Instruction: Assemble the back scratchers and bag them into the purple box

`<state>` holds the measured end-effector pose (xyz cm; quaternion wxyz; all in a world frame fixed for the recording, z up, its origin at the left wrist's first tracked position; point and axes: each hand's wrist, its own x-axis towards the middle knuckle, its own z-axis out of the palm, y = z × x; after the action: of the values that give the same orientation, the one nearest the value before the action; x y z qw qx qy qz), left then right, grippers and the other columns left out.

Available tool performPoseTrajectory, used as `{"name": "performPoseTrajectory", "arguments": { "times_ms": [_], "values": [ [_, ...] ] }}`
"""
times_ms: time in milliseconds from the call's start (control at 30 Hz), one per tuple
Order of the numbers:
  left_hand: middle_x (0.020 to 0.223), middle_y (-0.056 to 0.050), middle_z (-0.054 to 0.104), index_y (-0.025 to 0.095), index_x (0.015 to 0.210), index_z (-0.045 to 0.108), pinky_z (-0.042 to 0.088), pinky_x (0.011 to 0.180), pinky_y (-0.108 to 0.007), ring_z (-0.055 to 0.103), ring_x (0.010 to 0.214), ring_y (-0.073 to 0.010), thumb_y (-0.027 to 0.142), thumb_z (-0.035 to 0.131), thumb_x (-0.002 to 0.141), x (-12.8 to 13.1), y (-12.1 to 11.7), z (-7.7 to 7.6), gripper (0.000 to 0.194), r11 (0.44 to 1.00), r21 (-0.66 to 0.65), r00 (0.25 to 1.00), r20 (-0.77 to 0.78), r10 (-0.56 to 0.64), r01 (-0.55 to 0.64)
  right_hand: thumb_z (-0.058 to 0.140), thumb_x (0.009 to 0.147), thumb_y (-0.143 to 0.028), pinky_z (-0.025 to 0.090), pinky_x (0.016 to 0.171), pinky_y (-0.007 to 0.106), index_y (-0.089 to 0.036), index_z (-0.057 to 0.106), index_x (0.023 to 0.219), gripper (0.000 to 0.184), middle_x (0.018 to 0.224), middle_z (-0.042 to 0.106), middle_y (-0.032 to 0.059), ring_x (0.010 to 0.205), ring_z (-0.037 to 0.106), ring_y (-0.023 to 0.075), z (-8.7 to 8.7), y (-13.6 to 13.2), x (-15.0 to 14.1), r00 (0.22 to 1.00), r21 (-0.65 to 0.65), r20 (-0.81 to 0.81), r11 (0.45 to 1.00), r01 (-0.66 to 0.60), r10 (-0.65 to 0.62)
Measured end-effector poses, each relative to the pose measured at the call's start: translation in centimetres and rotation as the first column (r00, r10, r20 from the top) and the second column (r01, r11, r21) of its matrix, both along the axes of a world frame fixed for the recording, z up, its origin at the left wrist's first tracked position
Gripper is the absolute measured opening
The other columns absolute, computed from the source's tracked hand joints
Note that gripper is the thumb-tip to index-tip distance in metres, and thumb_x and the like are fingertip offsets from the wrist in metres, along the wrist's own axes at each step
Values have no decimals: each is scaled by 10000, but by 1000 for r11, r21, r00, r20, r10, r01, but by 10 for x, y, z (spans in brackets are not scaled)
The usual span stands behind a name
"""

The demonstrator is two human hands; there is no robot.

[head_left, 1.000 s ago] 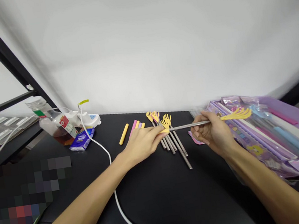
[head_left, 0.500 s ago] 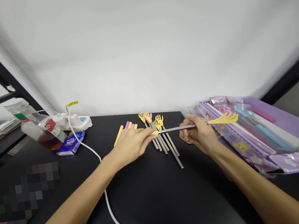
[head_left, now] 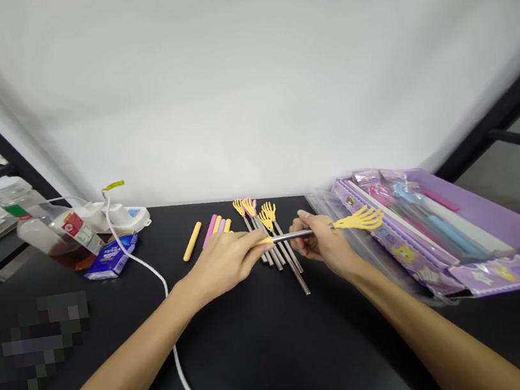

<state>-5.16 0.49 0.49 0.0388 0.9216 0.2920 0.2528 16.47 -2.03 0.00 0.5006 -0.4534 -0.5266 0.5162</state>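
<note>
Both hands hold one telescopic back scratcher (head_left: 313, 231), a thin metal rod with a yellow hand-shaped head pointing right. My left hand (head_left: 225, 261) is closed round its yellow grip end. My right hand (head_left: 323, 247) pinches the rod near the head. Under it, several more back scratchers (head_left: 271, 238) with yellow heads lie in a row on the black table (head_left: 271, 342). Left of them lie loose yellow, pink and purple grip sleeves (head_left: 207, 233).
A purple packaged set of scratchers (head_left: 439, 228) lies at the right. At the left stand a plastic bottle of brown liquid (head_left: 46, 228), a blue tissue pack (head_left: 111, 258) and a white power strip (head_left: 113, 217); its white cable (head_left: 173, 336) runs to the table's front edge.
The scratcher's rod has become shorter: my right hand and the yellow head have moved left toward my left hand. The camera has turned, shifting everything leftward in view.
</note>
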Motion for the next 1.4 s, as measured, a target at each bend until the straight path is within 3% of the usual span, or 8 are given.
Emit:
{"name": "performPoseTrajectory", "arguments": {
  "times_ms": [100,200,267,333,433,667,1100,1400],
  "values": [
    [814,-9,725,217,1038,663,365,617,-274,657,693,-167,433,422,1047,-5,6,1,323,989,104,994,-13,111,-109,656,795,-639,204,348,215,-195,585,643,474,496,508,-17,383,383,85,4,8,9,997,-36,-59,998,41,-44],
    [855,-15,726,200,1053,654,365,603,-270,639,663,-157,428,452,1037,-13,14,1,305,968,156,980,5,198,-196,750,731,-597,240,344,214,-214,593,722,413,487,509,-40,374,386,85,12,15,30,961,-22,-185,979,205,-205],
    [858,-9,714,188,1053,650,376,599,-256,616,641,-135,403,465,1035,-17,19,1,284,972,136,982,12,190,-190,795,721,-549,302,365,225,-210,605,735,389,522,562,-26,390,435,91,17,16,46,959,65,-112,962,267,-259],
    [838,-3,699,187,1062,656,383,598,-244,598,629,-120,396,467,1036,-20,23,-1,283,977,143,988,15,156,-156,811,742,-508,380,416,244,-191,645,771,359,558,603,-9,419,500,105,23,13,59,972,158,121,970,183,-203],
    [773,5,671,194,1059,674,373,583,-242,584,616,-115,418,439,1045,-20,26,-5,325,970,220,994,11,107,-106,754,820,-502,438,481,258,-172,688,855,339,582,615,-3,470,557,122,29,4,70,910,117,414,991,-62,8],
    [765,-7,668,194,1011,690,315,536,-264,566,602,-112,391,446,1048,-15,21,-11,316,934,352,998,-5,69,-62,688,875,-514,402,459,242,-179,717,833,339,588,612,2,478,518,103,34,-3,75,852,62,514,987,-149,97],
    [725,0,642,178,984,686,295,559,-271,543,590,-111,354,461,1045,-14,14,-5,292,960,278,999,39,19,-29,691,887,-458,348,455,241,-168,757,891,297,607,612,10,519,489,103,28,-6,67,854,167,515,969,-180,70],
    [662,17,556,184,846,654,284,576,-267,483,578,-113,374,457,1039,-17,11,3,335,998,62,1000,15,2,-3,683,894,-416,430,523,271,-145,756,914,281,646,640,35,571,547,138,26,-6,59,852,293,523,933,-211,28]
  ]
}}
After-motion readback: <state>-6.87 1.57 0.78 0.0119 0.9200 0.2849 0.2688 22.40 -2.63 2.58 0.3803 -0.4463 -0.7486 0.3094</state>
